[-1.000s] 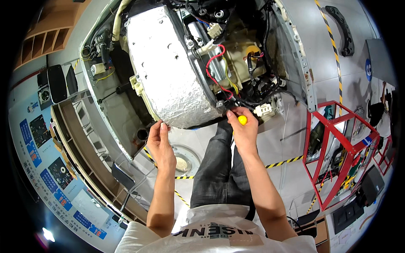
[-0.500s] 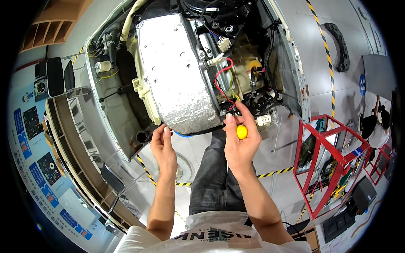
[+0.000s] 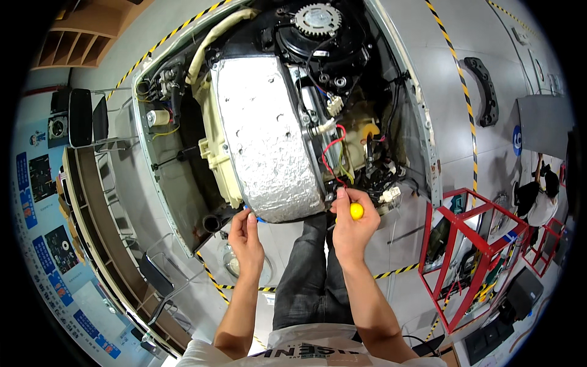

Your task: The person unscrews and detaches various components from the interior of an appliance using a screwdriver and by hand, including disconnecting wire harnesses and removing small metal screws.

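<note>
A long curved housing wrapped in silver foil point(image 3: 269, 140) lies in the middle of an opened appliance. My left hand point(image 3: 247, 248) is at its near left corner, thumb and forefinger pinched at the edge; whatever they pinch is too small to make out. A bit of blue shows beside those fingertips. At the near right corner my right hand point(image 3: 354, 229) is closed round a thing with a round yellow end point(image 3: 356, 211); the rest of it is hidden by the fingers. Its fingertips are by the lower end of a red wire point(image 3: 327, 156).
The appliance's metal side panel point(image 3: 422, 122) stands on the right. At the top is a toothed metal wheel point(image 3: 318, 19) on a black part. A white connector point(image 3: 389, 195) lies right of my right hand. Farther right stands a red metal frame point(image 3: 437, 269); a chair point(image 3: 156, 275) is left.
The appliance sits lower in the picture, showing more of its far end. My right forefinger, stretched out before, has bent in toward the thumb. My left hand stays at the housing's corner.
</note>
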A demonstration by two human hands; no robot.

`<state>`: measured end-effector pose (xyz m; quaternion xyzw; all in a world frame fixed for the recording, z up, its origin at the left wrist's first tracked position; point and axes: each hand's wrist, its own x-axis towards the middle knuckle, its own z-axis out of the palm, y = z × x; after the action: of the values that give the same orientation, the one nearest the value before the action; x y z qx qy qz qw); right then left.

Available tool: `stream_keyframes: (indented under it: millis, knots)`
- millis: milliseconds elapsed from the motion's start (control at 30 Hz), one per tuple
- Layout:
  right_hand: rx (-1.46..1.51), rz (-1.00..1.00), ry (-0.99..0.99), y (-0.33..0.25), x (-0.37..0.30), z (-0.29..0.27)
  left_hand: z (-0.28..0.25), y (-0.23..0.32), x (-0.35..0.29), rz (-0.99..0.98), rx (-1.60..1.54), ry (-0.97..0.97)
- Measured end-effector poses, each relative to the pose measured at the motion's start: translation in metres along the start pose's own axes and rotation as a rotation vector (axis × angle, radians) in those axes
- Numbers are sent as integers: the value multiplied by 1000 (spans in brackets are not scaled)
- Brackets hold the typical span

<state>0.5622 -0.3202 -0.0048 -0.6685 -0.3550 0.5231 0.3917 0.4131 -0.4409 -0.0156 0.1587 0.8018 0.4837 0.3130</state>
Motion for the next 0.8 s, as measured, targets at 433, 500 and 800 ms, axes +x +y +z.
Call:
stream_keyframes:
  millis: [433, 500, 800]
  knots:
    - [48, 20, -70, -8, 2, -2, 0, -1, -1, -3, -51, -9]
    - [51, 36, -80, -8, 3, -3, 1, -1, -1, -2, -53, -9]
    - [152, 118, -84, -13, 2, -5, 0, 1, -2, -10, -77, -28]
